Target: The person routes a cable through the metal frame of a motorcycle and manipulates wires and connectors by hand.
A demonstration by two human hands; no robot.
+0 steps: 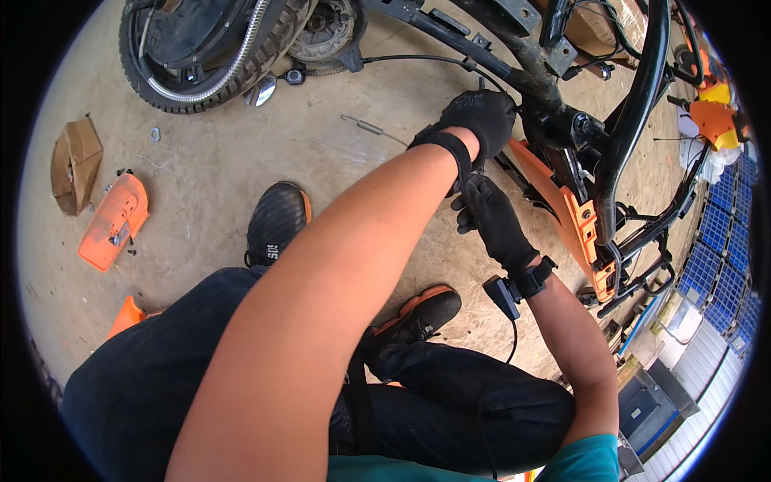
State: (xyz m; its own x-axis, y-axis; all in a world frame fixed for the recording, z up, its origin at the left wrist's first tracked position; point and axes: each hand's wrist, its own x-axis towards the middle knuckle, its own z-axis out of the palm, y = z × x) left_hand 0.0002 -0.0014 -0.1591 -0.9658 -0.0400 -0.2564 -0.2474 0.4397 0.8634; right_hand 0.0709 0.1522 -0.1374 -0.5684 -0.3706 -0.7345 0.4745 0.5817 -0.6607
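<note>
My left hand [480,120], in a black glove, is closed beside the black metal frame [626,136] of a vehicle, its fingertips and what they hold hidden. My right hand [491,215], also gloved, sits just below my left wrist with its fingers curled; anything in them is too small to make out. Past both hands, an orange plastic panel [554,205] is attached along the frame. A thin coiled spring [368,126] lies on the floor left of my left hand, and a black cable [418,57] runs along the frame above it.
A wheel with a knobby tyre [201,56] lies at the top left. Torn cardboard [74,165], an orange plate [114,221] and small hardware are on the floor. My shoes [273,221] are below. Orange parts [711,120] and blue panels [716,225] stand at the far right.
</note>
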